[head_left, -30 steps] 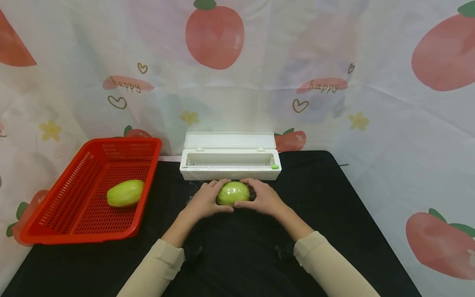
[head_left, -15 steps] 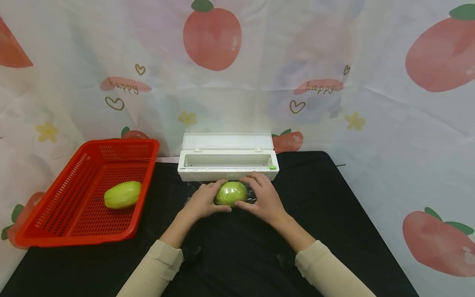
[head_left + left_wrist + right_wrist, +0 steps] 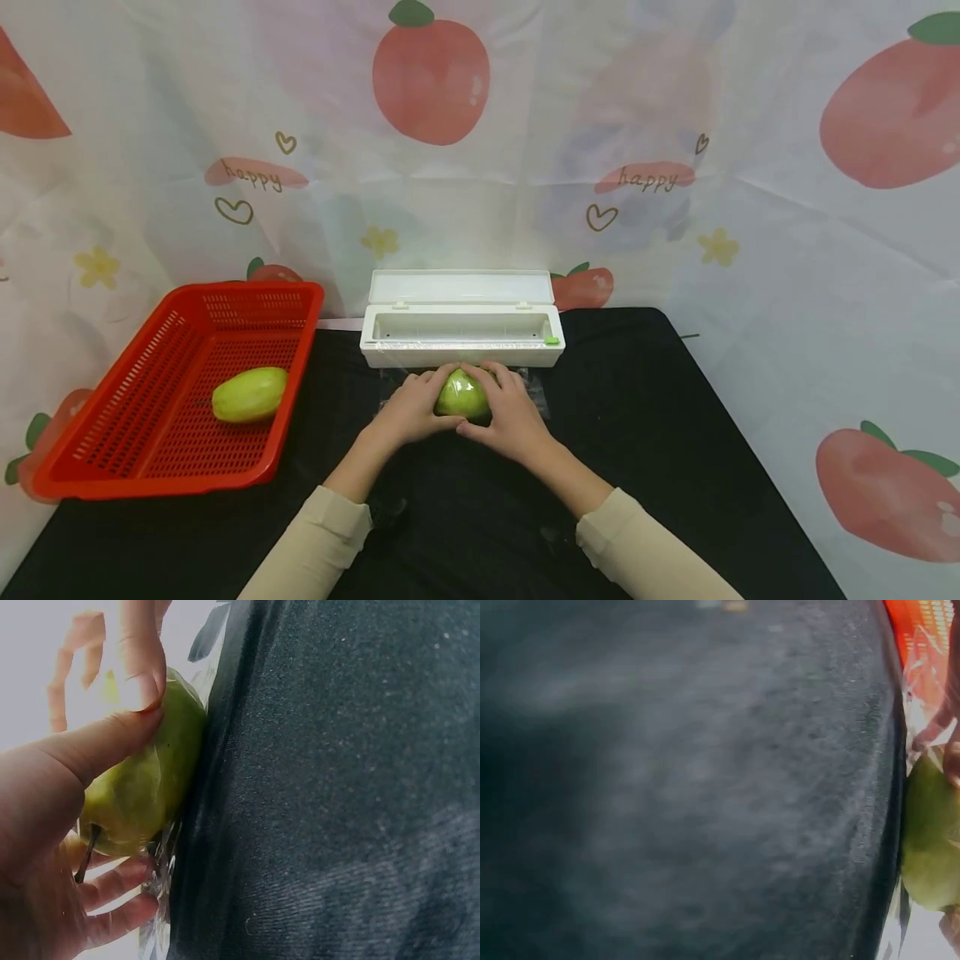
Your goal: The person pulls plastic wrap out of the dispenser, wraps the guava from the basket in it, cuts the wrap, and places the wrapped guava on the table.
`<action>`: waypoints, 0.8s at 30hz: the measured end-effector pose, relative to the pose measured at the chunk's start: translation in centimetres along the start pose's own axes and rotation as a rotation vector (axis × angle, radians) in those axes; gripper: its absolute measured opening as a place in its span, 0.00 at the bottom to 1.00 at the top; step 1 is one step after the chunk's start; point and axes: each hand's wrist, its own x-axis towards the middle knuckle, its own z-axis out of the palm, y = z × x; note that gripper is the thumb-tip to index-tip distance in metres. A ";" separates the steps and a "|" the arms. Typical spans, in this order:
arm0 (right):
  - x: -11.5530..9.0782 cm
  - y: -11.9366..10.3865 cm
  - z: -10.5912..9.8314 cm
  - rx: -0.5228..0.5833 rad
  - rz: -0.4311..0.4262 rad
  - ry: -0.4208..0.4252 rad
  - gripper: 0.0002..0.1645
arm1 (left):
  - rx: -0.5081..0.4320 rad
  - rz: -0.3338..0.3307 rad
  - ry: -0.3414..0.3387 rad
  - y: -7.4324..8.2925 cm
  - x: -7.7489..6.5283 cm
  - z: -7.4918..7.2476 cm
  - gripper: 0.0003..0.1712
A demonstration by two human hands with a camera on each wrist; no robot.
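Just in front of the white box (image 3: 461, 357), on my side of it, both my hands are cupped about a green fruit (image 3: 460, 398). My left hand (image 3: 408, 410) has the fruit's left side, fingers bent over the far side and thumb along the near side; my right hand (image 3: 512, 417) grips it from the right in the same way. Neither is spread wide — each is opened only to the fruit's girth — and the thumb tips come together on the near side. Clear film (image 3: 536, 393) covers the fruit and sticks out past my right hand, in front of the white box. From the left wrist, the fruit's dark stem (image 3: 88, 855) shows beside my palm. My forearms reach in towards the white box, beige sleeves (image 3: 656, 550) turned back above the wrists.

Black cloth covers the tabletop (image 3: 660, 467) around the white box, whose lid (image 3: 461, 287) stands raised. Left of it is a red basket (image 3: 161, 482) with a yellow-green fruit (image 3: 250, 395) inside. Behind it hangs a pale backdrop (image 3: 491, 221) — red fruits, yellow flowers, hearts and "happy" printed on it.
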 end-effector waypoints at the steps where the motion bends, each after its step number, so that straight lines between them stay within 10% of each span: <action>1: 0.1 0.1 0.0 0.001 0.004 -0.011 0.52 | -0.002 -0.001 0.000 0.0 0.0 0.1 0.51; 15: 1.5 1.6 0.2 -0.010 0.000 -0.019 0.53 | -0.128 0.093 0.080 -0.6 -0.6 -0.3 0.55; 24: 1.7 2.0 0.4 -0.021 0.023 -0.003 0.53 | 0.135 0.232 0.332 0.6 -1.3 -0.9 0.38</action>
